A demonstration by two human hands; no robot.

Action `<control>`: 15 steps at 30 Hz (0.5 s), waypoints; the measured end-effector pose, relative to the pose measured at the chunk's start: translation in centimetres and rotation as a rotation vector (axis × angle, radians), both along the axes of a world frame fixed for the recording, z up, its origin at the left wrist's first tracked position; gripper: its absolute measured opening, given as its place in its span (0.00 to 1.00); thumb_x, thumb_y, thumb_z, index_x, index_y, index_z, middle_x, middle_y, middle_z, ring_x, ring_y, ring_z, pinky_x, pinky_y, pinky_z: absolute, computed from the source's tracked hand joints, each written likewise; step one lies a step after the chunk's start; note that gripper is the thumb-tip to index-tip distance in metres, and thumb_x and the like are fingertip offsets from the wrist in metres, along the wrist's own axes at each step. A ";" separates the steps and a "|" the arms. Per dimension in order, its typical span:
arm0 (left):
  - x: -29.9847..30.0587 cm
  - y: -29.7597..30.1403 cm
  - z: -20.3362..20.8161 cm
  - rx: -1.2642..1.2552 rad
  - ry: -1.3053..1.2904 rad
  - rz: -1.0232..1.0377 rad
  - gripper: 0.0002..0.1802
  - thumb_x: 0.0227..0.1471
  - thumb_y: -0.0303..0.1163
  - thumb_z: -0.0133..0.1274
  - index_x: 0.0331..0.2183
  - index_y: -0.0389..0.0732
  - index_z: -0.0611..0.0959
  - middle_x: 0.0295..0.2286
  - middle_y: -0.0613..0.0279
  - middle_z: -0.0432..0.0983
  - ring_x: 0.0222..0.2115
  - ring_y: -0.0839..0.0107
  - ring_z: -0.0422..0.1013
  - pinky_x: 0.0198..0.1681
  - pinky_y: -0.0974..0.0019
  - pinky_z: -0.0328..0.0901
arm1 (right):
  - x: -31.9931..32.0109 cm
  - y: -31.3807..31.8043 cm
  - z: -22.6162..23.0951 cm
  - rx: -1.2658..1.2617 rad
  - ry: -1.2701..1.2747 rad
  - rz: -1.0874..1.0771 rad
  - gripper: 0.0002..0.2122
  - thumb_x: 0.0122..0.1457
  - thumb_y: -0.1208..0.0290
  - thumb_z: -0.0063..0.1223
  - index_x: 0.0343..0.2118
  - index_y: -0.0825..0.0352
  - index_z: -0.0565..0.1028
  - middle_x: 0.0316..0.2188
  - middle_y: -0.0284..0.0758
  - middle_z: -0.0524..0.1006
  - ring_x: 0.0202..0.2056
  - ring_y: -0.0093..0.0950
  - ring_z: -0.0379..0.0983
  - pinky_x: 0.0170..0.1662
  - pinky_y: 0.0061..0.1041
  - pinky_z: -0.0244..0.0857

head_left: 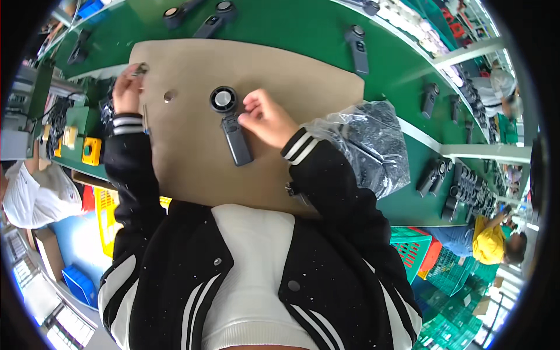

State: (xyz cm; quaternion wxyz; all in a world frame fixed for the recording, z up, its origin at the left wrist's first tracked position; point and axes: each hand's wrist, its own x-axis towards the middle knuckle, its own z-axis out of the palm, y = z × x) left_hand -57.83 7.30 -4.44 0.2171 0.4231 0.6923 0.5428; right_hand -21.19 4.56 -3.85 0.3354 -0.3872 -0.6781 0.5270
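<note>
A dark grey handheld fan [236, 140] with a round head lies on the brown mat, its handle slanting toward me. My right hand [265, 118] hovers just beside the fan's neck, fingers loosely curled, thumb and fingertips apart, with nothing visible between them. At the mat's far left edge, my left hand [127, 92] pinches a small shiny metallic piece [141, 69], too small to name. A small round object [170, 95] rests on the mat between that hand and the fan. A thin, pen-like tool [146, 118] lies by the left wrist.
On the brown mat's [192, 169] right side sits a clear plastic bag [373, 146] of dark parts. More grey fans [358, 49] lie about the green table [402, 87]. A yellow button box [91, 151] stands at left. Other people [489, 239] are farther off on both sides.
</note>
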 end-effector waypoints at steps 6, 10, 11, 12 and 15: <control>15.5 -9.6 2.6 0.083 -0.654 -0.490 0.12 0.54 0.19 0.46 0.41 0.37 0.77 0.32 0.64 0.72 0.29 0.78 0.65 0.35 0.78 0.60 | -0.2 -0.2 3.4 -0.239 0.155 0.113 0.06 0.57 0.76 0.52 0.36 0.67 0.69 0.32 0.30 0.70 0.31 0.18 0.64 0.38 0.17 0.61; 17.4 -11.2 3.0 -0.011 -0.614 -0.604 0.14 0.54 0.19 0.46 0.44 0.37 0.75 0.32 0.65 0.71 0.29 0.79 0.63 0.36 0.78 0.59 | -1.4 -1.1 3.9 -0.199 0.155 0.180 0.04 0.59 0.76 0.51 0.35 0.67 0.69 0.30 0.30 0.70 0.30 0.18 0.65 0.37 0.16 0.61; 17.5 -11.2 3.1 -0.046 -0.555 -0.664 0.15 0.53 0.19 0.46 0.45 0.37 0.75 0.31 0.65 0.71 0.29 0.79 0.63 0.36 0.79 0.59 | -1.5 -1.3 4.0 -0.178 0.158 0.191 0.04 0.59 0.76 0.51 0.34 0.67 0.69 0.30 0.29 0.70 0.30 0.18 0.65 0.36 0.15 0.61; 17.7 -11.2 3.3 -0.046 -0.555 -0.655 0.15 0.53 0.19 0.46 0.45 0.37 0.75 0.31 0.65 0.71 0.29 0.79 0.63 0.36 0.79 0.59 | -1.5 -1.4 4.0 -0.182 0.159 0.199 0.04 0.59 0.76 0.51 0.34 0.67 0.69 0.30 0.29 0.70 0.30 0.18 0.65 0.36 0.15 0.61; 18.0 -10.4 3.9 0.003 -0.556 -0.548 0.16 0.54 0.19 0.47 0.46 0.38 0.74 0.34 0.63 0.72 0.32 0.79 0.64 0.37 0.79 0.59 | -1.3 -1.5 4.0 -0.131 0.048 0.201 0.03 0.59 0.76 0.51 0.33 0.67 0.70 0.27 0.30 0.71 0.28 0.18 0.64 0.34 0.16 0.61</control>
